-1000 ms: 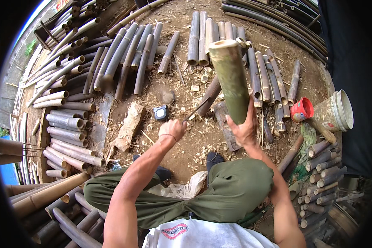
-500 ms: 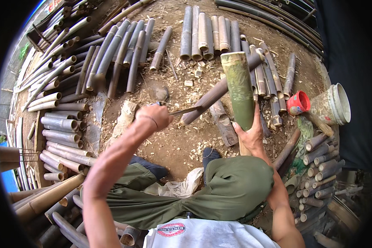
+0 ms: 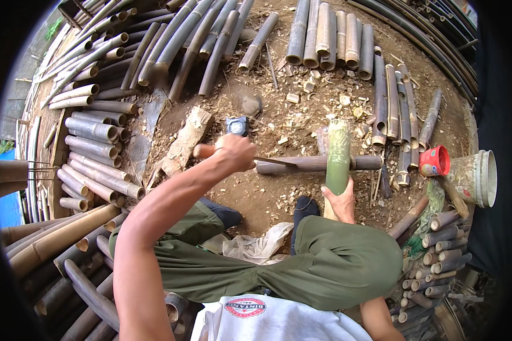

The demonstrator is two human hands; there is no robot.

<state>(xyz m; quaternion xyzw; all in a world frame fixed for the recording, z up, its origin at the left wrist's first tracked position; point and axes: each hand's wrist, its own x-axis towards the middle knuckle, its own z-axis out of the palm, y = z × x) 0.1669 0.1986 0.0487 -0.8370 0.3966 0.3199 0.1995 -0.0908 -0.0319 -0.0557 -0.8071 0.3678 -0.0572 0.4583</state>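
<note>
My left hand point(image 3: 238, 152) is closed around a knife with a wooden handle point(image 3: 204, 150). Its dark blade point(image 3: 275, 162) points right, the tip overlapping a dark bamboo tube point(image 3: 302, 165). In my right hand point(image 3: 341, 203) is the lower part of a green bamboo piece point(image 3: 338, 149), standing roughly upright with its scraped, paler end away from me. The dark tube runs crosswise behind the green piece; what supports it is hidden. A small dark square object point(image 3: 237, 126) with a pale round face shows at the far side of my left hand.
Cut bamboo tubes point(image 3: 330, 37) lie in rows ahead, with stacks point(image 3: 94, 142) at left and more point(image 3: 438, 244) at right. A red bucket point(image 3: 435, 161) and a whitish bucket point(image 3: 475, 179) stand right. Bamboo chips, a pale wood block point(image 3: 189, 139) and a stone point(image 3: 250, 105) dot the ground.
The green bamboo piece and my right hand are lower in view. The dark tube has gone from slanted to nearly level. My left hand and the knife have shifted right, and the view has shifted too.
</note>
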